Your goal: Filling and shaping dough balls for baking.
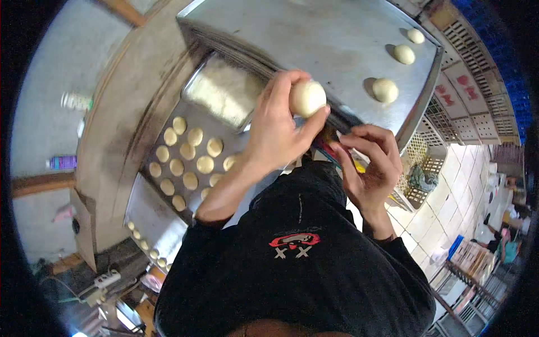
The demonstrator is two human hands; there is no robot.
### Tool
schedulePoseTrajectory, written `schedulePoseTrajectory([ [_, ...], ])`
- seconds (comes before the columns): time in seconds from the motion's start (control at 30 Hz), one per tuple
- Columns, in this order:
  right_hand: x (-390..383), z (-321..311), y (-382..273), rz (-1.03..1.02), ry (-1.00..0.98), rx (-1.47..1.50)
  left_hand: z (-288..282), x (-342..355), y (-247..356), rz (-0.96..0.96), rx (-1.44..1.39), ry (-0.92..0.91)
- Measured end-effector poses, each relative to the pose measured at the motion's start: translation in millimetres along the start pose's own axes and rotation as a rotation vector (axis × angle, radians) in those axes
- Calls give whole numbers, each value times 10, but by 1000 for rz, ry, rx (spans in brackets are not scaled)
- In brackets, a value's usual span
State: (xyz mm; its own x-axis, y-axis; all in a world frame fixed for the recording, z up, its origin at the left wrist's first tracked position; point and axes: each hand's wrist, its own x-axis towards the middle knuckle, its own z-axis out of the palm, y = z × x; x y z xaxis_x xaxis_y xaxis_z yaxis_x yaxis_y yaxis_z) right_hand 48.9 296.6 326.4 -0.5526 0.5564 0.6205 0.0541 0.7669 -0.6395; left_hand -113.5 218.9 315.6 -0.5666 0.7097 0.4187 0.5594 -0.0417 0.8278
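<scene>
The left hand (281, 121) grips a smooth, pale dough ball (309, 99) between thumb and fingers, holding it up just in front of the near edge of a large metal tray (314, 39). The right hand (371, 160) is beside it, off the same edge towards the tray's right-hand corner, with its fingers loosely curled — whether it pinches anything at the tips, I cannot tell.

Three more dough balls (385, 90) stand apart in a slanting row at the tray's right end, one close to the far edge. To the left, on a lower grey worktop (212, 127), a rectangular metal pan (245, 119) holds something pale and powdery, and beyond its corner many flattened dough rounds (190, 180) lie spread out. A second tray (154, 209) beside them carries small dough pieces (144, 245) along its outer edge — and a yellowish plastic basket (433, 168) stands on the tiled floor (429, 220) at the right
</scene>
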Motion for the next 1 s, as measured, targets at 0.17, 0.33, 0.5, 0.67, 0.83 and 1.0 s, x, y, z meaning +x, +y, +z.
schedulePoseTrajectory([
  [0.17, 68, -332, 216, 49, 74, -38, 491, 967, -381, 174, 279, 6],
  [0.33, 159, -437, 400, 99, 77, -73, 710, 1140, -545, -30, 550, -333],
  [0.5, 276, -350, 401, 67, 10, -25, 720, 1131, -650, 80, 585, -424],
  [0.67, 353, -159, 285, 69, -91, 146, 648, 995, -512, 2, 635, -253],
  [0.83, 269, 34, 234, -17, -161, 210, 253, 204, -460, 149, 276, 385],
  [1.0, 148, 316, 105, 77, -355, 229, -62, -1915, -1708, -480, 797, 336],
])
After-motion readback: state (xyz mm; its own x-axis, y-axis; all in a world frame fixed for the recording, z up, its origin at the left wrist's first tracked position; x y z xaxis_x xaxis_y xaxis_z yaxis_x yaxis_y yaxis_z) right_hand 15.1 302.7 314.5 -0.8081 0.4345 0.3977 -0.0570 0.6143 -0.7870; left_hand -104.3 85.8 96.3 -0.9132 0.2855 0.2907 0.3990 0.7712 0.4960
